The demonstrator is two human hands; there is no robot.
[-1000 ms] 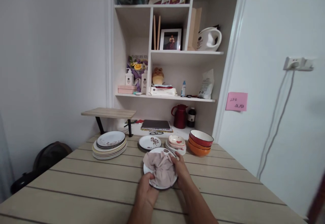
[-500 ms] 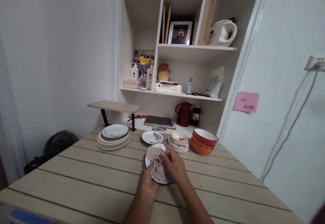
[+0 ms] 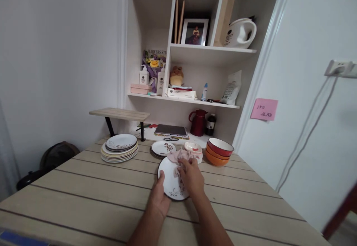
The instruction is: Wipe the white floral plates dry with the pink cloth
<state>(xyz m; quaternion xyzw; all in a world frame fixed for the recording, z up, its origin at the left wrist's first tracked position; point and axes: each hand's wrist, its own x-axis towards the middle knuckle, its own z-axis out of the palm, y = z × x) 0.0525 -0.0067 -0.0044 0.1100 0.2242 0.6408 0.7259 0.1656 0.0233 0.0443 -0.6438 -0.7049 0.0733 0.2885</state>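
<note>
The person's left hand (image 3: 159, 198) has its grip closed on the near-left rim of a white plate (image 3: 169, 175), thumb lying over the edge. The plate is in front of them over the middle of the pale slatted surface (image 3: 92, 186), its face tipped up toward them, with a small dark flower pattern near its lower edge. I cannot tell whether its far rim touches the wood. The right hand (image 3: 192, 177) covers the plate's right side, fingers curled tight on a crumpled pink cloth (image 3: 178, 157) that is pressed against the plate and bunches out past its upper rim. Further back on the surface stands a row of crockery. A tall stack of plates (image 3: 119, 150) sits well to the left, and a smaller patterned plate (image 3: 162, 148) lies just behind the held one. A stack of little dishes (image 3: 195, 150) is just beyond the cloth, and nested red and orange bowls (image 3: 219, 151) are at the right. Behind those, at the foot of the white shelves (image 3: 212, 50), are a red jug (image 3: 198, 122) and a dark bottle (image 3: 211, 124), side by side. A pink note (image 3: 263, 109) is stuck to the wall on the right.
</note>
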